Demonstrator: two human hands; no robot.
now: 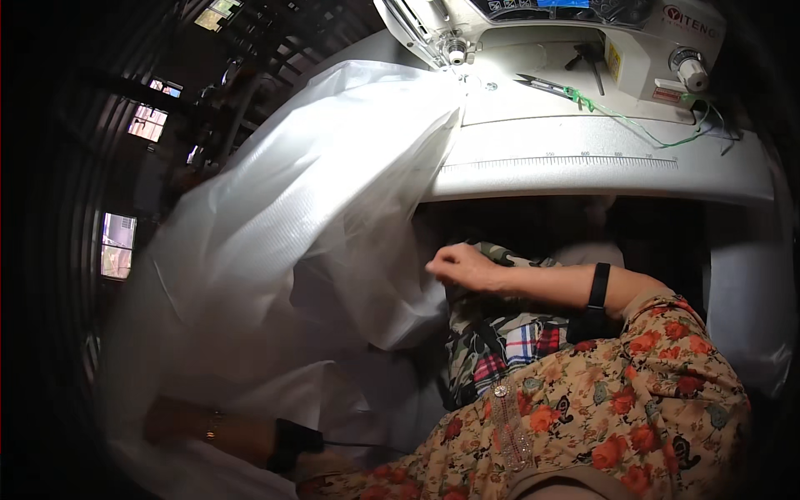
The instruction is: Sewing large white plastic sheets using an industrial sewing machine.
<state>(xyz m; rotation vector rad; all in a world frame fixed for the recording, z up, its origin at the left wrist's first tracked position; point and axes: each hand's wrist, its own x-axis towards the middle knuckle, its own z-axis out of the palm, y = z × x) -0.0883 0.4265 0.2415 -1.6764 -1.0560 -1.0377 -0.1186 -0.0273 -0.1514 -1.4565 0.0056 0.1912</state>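
Note:
A large sheet of thin white woven material (275, 208) hangs from the sewing machine's needle area down the left side, its folds spreading over my lap. My right hand (465, 267) is beside the sheet's hanging edge, fingers curled together; whether the edge is pinched in them is hidden. Low on the left, my left hand (165, 419) reaches out among the folds, dim and partly covered, its fingers not visible. The sewing machine (457, 52) stands above, its lamp shining on the sheet's upper end near the needle.
On the white machine bed (575, 167) lies a dark pointed tool (542, 85) with green thread (633, 129) trailing right. A black tool (588, 65) lies behind it. A dark cable (358, 444) runs from my left wrist band. Dark slatted structures (67, 250) line the far left.

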